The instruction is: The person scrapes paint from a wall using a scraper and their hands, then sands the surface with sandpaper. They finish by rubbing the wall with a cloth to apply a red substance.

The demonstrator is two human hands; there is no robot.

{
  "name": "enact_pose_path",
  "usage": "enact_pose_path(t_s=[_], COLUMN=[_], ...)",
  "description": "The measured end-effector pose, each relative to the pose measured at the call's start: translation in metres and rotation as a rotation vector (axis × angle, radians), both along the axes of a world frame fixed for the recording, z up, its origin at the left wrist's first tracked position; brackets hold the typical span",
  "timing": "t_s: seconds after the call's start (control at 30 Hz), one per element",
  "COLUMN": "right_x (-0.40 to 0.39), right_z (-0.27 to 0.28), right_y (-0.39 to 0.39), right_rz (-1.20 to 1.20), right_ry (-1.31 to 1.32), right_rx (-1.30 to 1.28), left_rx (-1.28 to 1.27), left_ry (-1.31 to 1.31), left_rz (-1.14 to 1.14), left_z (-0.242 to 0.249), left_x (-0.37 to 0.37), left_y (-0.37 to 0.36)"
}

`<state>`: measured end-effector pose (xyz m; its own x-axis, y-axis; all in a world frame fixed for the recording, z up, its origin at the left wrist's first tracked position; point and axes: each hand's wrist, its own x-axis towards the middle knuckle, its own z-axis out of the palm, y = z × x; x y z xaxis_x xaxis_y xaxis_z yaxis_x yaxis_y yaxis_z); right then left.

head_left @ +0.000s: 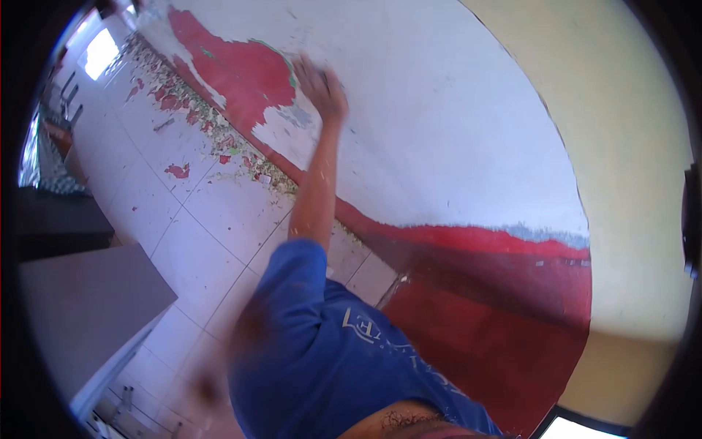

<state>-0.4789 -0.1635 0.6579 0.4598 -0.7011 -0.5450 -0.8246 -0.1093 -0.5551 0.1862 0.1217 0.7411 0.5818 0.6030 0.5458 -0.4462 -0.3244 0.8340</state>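
Note:
My left hand [319, 88] reaches up to the white wall [439, 139], its back toward me and its fingers stretched out and slightly blurred. No tool shows in it. Just beside the fingertips, the white coat ends in a ragged edge around a bare red patch [248, 73], with thin green traces along that edge. Grey scuffs and dark streaks mark the wall near the hand. My bare forearm comes out of a blue sleeve [300, 263]. I do not make out my right hand. A smeared brownish shape [208, 388] at lower left is too blurred to name.
Paint flakes [172, 99] in red and cream lie along the wall's foot on the white tiled floor [197, 241]. A grey-brown panel or tabletop [95, 300] stands at left. To the right are a red lower wall section [475, 344] and a cream wall [621, 146].

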Motion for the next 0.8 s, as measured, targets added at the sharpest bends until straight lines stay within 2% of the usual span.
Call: enact_pose_path(t_s=[0.07, 0.1, 0.17, 0.2, 0.23, 0.27, 0.3, 0.33, 0.37, 0.4, 0.43, 0.47, 0.5, 0.57, 0.6, 0.63, 0.67, 0.7, 0.73, 0.8], right_x=[0.03, 0.048, 0.083, 0.106, 0.149, 0.191, 0.219, 0.242, 0.255, 0.26, 0.278, 0.289, 0.302, 0.318, 0.326, 0.335, 0.344, 0.349, 0.35, 0.35], right_z=[0.004, 0.006, 0.011, 0.025, 0.066, 0.13, 0.177, 0.218, 0.246, 0.254, 0.28, 0.287, 0.285, 0.277, 0.27, 0.266, 0.265, 0.266, 0.268, 0.266], right_y=[-0.023, -0.037, -0.053, -0.074, -0.081, -0.062, -0.049, -0.042, -0.049, -0.084, -0.068, -0.067, -0.078, -0.096, -0.1, -0.104, -0.104, -0.102, -0.1, -0.108], right_rz=[0.285, 0.426, 0.67, 0.655, 0.634, 0.701, 0.619, 0.618, 0.623, 0.711, 0.538, 0.446, 0.415, 0.379, 0.29, 0.203, 0.155, 0.138, 0.118, 0.115], right_ry=[-0.063, -0.101, -0.188, -0.362, -0.534, -0.532, -0.695, -0.78, -0.863, -1.079, -1.036, -1.109, -1.137, -1.186, -1.025, -0.86, -0.863, -0.854, -0.843, -0.859], right_rx=[-0.22, -0.329, -0.548, -0.636, -0.717, -1.095, -1.146, -1.331, -1.514, -1.574, -1.768, -1.758, -1.754, -1.75, -1.864, -1.968, -2.024, -2.079, -2.133, -2.135], left_rx=[-0.184, -0.283, -0.381, -0.385, -0.336, -0.285, -0.338, -0.165, -0.149, -0.07, -0.085, -0.096, -0.081, 0.031, 0.02, 0.004, 0.037, -0.025, -0.075, -0.061], left_ry=[0.122, 0.281, 0.174, 0.161, 0.21, 0.264, 0.036, 0.144, 0.051, 0.116, 0.131, 0.141, 0.122, 0.036, 0.078, 0.121, 0.075, 0.144, 0.228, 0.207], left_rz=[-0.089, -0.097, -0.089, -0.082, -0.04, 0.005, 0.051, 0.058, 0.003, -0.029, 0.009, 0.039, 0.063, 0.028, 0.013, 0.003, 0.08, 0.048, 0.018, 0.05], left_z=[-0.072, -0.093, -0.102, -0.098, -0.077, -0.059, -0.047, -0.034, 0.01, 0.069, 0.126, 0.163, 0.168, 0.152, 0.133, 0.103, 0.055, 0.03, 0.024, 0.038], left_x=[-0.039, -0.06, -0.068, -0.054, -0.042, -0.029, 0.002, 0.029, 0.045, 0.051, 0.048, 0.047, 0.049, 0.052, 0.041, 0.025, 0.025, 0.007, -0.01, 0.006], left_y=[-0.042, -0.063, -0.079, -0.076, -0.061, -0.044, -0.025, 0.002, 0.028, 0.05, 0.058, 0.061, 0.065, 0.066, 0.057, 0.042, 0.022, 0.003, -0.008, 0.005])
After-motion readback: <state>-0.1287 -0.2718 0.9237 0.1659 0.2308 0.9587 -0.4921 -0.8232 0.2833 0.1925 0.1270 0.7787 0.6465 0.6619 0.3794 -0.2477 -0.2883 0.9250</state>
